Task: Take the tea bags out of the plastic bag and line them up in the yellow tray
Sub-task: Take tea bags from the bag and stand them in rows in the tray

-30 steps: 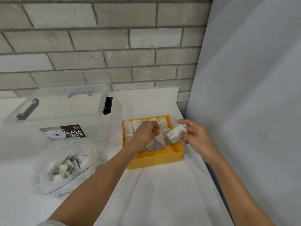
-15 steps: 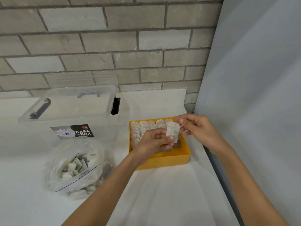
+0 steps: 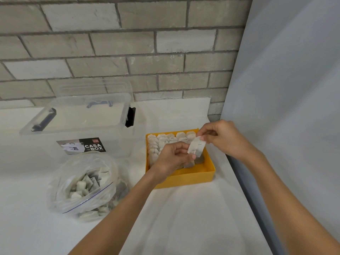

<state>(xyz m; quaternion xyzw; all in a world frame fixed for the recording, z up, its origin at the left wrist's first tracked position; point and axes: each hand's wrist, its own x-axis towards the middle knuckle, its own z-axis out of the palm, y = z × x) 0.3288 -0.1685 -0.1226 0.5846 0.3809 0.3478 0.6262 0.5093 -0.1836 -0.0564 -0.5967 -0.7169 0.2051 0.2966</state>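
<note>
Tea bag (image 3: 196,148) pinched by left hand (image 3: 171,159), right hand (image 3: 224,138), over yellow tray (image 3: 184,179)

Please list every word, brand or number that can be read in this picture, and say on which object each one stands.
"CASA BOX": white letters on the black label on the front of the clear storage box.
The red badge and the fine print on the same label: too small to read.
No other text shows.
</note>
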